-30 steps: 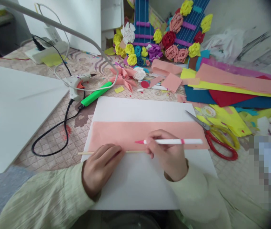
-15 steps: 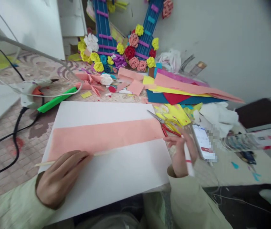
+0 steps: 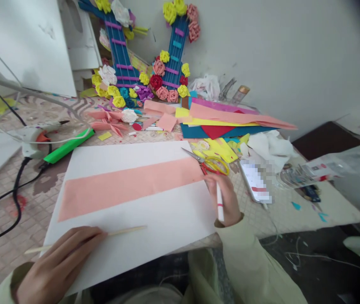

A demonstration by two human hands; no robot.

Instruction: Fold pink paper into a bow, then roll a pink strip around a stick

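Under my left hand (image 3: 64, 261) a thin wooden stick (image 3: 129, 230) is gripped, lying along the white board (image 3: 154, 223) below the paper. A long strip of salmon-pink paper (image 3: 129, 185) lies slanted across that board. My right hand (image 3: 226, 196) holds a white marker (image 3: 219, 202) with a pink band, tilted, its fingertips at the strip's right end. Scissors (image 3: 211, 163) with yellow and red handles lie just beyond those fingers, blades over the board's corner.
A glue gun (image 3: 36, 137) with a cord and a green bar (image 3: 69, 146) lie at left. Coloured paper sheets (image 3: 230, 118) and flower-decorated blue letter shapes (image 3: 171, 63) stand behind. A phone (image 3: 255, 181) and a plastic bottle (image 3: 306, 171) are at right.
My left hand has moved with the stick toward me, away from the pink strip's lower edge. My right hand has brought the marker in to the strip's right end. The view has shifted.
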